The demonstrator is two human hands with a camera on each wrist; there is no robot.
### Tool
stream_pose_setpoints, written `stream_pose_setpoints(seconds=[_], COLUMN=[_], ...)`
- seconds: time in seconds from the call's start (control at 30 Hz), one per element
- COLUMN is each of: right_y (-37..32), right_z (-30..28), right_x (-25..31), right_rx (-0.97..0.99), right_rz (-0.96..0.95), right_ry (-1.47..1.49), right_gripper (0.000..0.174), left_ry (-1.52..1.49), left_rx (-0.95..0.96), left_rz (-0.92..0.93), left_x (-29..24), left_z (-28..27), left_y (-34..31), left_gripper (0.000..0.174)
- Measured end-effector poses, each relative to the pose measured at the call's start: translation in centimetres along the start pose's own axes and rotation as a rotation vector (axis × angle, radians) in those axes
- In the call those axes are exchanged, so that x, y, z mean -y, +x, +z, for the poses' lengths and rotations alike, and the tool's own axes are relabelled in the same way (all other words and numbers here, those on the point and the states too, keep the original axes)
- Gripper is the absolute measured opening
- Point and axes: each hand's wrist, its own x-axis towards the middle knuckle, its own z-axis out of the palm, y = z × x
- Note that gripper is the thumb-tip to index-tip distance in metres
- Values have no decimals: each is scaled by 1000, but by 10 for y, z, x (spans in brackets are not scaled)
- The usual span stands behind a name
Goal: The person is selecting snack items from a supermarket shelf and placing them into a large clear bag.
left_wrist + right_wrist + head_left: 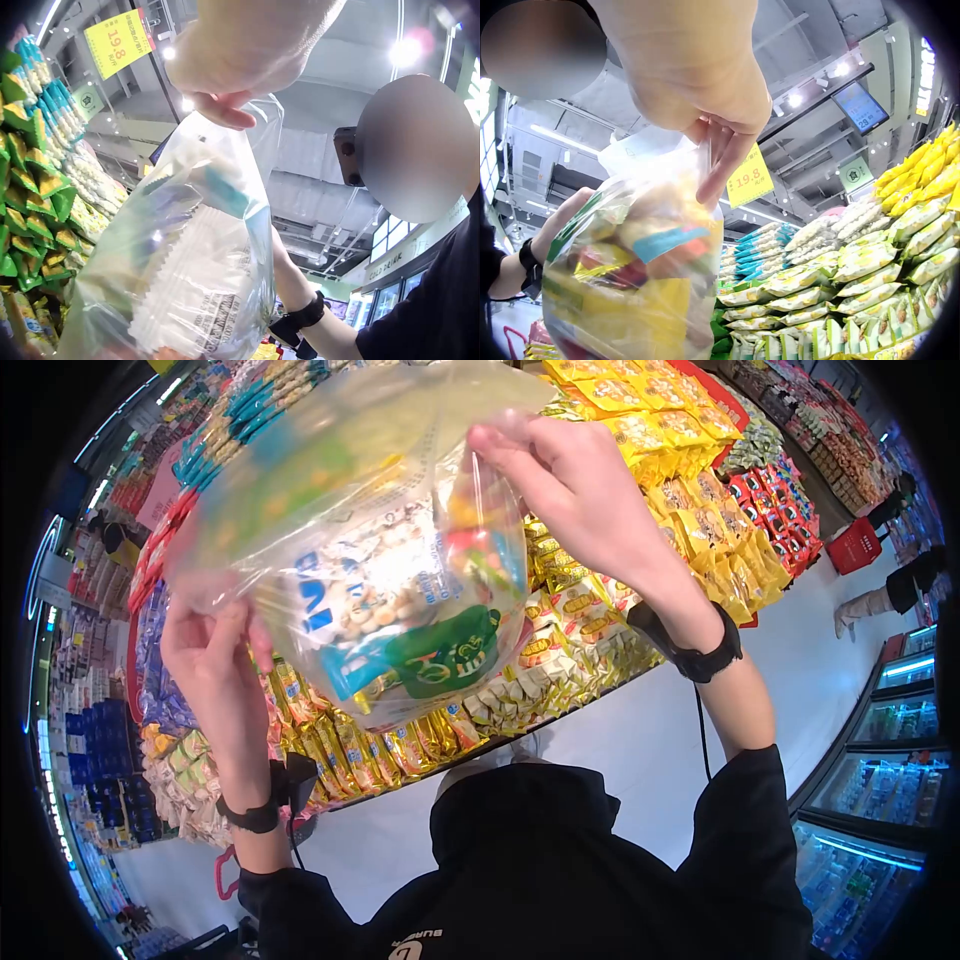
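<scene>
A clear plastic bag (400, 530) filled with assorted wrapped snacks hangs between my two hands in the head view. On one side my left hand (215, 665) pinches the bag's edge between thumb and fingers. Higher up on the other side, my right hand (590, 495) pinches the bag's upper edge. Through the film show a white packet of round pale pieces with blue letters (385, 580) and a green packet (450, 655). In the left wrist view a white wrapper with a crimped edge (191, 281) lies against the film. Colourful packets (667, 244) fill the bag in the right wrist view.
Below the bag spreads a display of packaged snacks, with gold packets (350, 760) along its front edge and yellow packets (640, 400) farther back. Lit drink fridges (870, 790) line the right side. A red basket (853, 547) is near another person's legs (880, 600).
</scene>
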Motion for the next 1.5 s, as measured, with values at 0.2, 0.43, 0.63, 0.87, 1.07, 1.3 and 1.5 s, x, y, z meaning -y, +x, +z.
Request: stream_pose_setpoints(seconds=[0.2, 0.43, 0.63, 0.87, 1.07, 1.3, 1.5], right_y=[5, 9, 20, 34, 21, -11, -42], right_z=[0, 9, 18, 30, 31, 29, 33], right_x=[-39, -54, -54, -61, -65, -52, -46], right_rx=[42, 72, 71, 154, 199, 106, 140], right_rz=[73, 119, 28, 194, 283, 253, 329], right_ry=[78, 254, 158, 283, 286, 304, 347], right_gripper=[40, 40, 37, 35, 52, 68, 66], left_ry=[-6, 95, 69, 62, 49, 184, 227], left_rx=[53, -12, -63, -107, -137, -129, -68], left_rz=[-30, -68, -110, -121, -166, -75, -153], left_x=[17, 32, 44, 57, 72, 59, 71], left_z=[25, 29, 19, 20, 11, 16, 6], left_y=[10, 22, 28, 38, 40, 10, -32], left_gripper=[12, 14, 15, 16, 21, 39, 44])
